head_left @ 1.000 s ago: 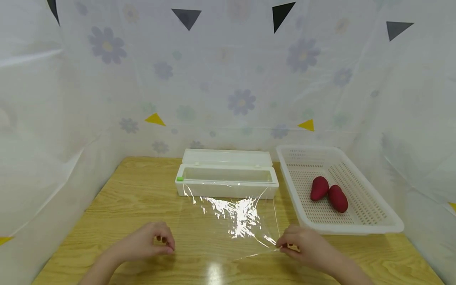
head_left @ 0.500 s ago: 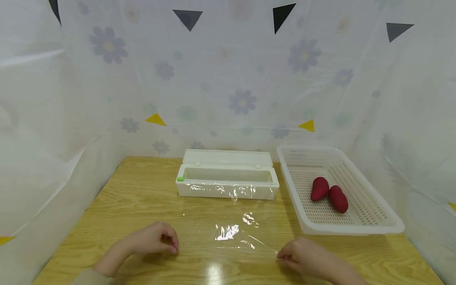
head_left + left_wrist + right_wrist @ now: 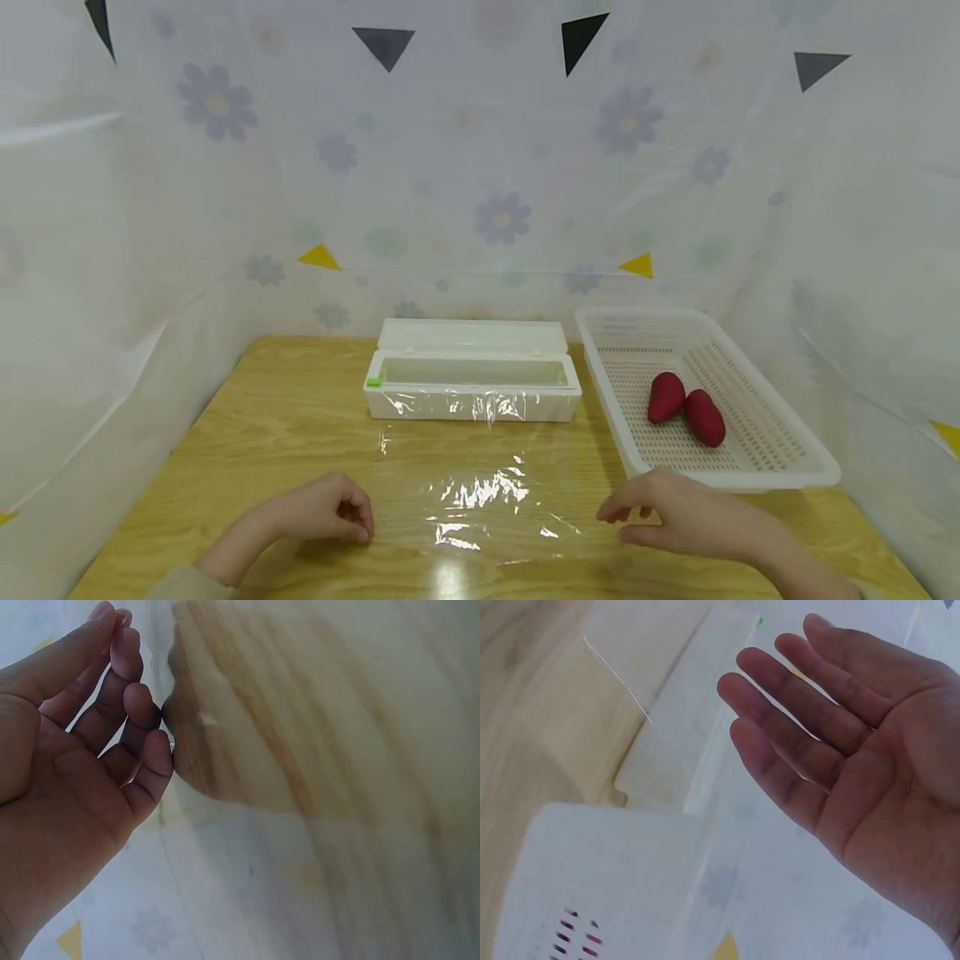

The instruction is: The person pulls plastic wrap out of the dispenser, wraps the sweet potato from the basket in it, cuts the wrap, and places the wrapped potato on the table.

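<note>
A clear sheet of plastic wrap (image 3: 480, 492) runs from a white wrap dispenser (image 3: 472, 335) with its lid raised, down onto the wooden table. My left hand (image 3: 318, 510) rests at the sheet's near left corner. Its thumb and index fingertip meet in a pinch there; the film between them is hardly visible. In the left wrist view, the other fingertips of the left hand (image 3: 82, 742) touch the table. Off the sheet's right edge, my right hand (image 3: 675, 512) hovers with loosely bent fingers. The right wrist view shows the right hand (image 3: 855, 750) spread, holding nothing.
At the right stands a white perforated basket (image 3: 742, 481) with two dark red, oval, sweet-potato-like items (image 3: 666, 397) inside. A green piece (image 3: 373, 382) sits at the dispenser's left end. Flower-patterned white sheeting (image 3: 442, 167) encloses the table's back and sides.
My right hand has let go of the wrap's near right corner and moved right, its fingers opening. The wrap has sunk onto the table. My left hand has barely moved.
</note>
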`<state>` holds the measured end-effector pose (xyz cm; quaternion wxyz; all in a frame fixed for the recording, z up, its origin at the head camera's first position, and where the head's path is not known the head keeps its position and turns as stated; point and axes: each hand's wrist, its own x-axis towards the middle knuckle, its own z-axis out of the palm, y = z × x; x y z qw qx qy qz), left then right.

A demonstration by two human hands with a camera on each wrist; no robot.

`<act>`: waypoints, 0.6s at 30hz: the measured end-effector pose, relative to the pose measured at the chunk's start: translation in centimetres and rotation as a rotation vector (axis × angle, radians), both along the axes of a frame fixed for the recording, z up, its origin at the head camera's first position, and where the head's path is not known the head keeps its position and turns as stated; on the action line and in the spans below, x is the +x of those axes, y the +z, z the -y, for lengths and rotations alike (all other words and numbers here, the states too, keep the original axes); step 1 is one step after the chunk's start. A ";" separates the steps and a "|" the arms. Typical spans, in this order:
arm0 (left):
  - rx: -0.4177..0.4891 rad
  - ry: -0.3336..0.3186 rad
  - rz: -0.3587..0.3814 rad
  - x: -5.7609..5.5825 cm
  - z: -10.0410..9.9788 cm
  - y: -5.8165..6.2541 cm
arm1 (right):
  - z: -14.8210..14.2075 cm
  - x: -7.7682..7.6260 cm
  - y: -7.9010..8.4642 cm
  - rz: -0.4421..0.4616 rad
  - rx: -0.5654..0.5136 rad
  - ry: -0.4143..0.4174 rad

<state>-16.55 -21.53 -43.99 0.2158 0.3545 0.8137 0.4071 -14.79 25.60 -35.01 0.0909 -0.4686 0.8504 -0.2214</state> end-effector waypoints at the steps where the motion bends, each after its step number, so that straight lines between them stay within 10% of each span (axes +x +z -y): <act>1: -0.002 0.000 0.004 0.0 0.0 0.0 | -0.3 -0.2 0.7 0.020 0.005 -0.019; 8: -0.001 -0.018 -0.022 -0.1 0.2 -0.5 | -3.1 -3.3 3.1 -0.125 -0.113 -0.104; 18: 0.005 -0.019 -0.020 -0.2 0.1 -0.7 | -6.8 -6.3 2.6 -0.269 -0.110 -0.502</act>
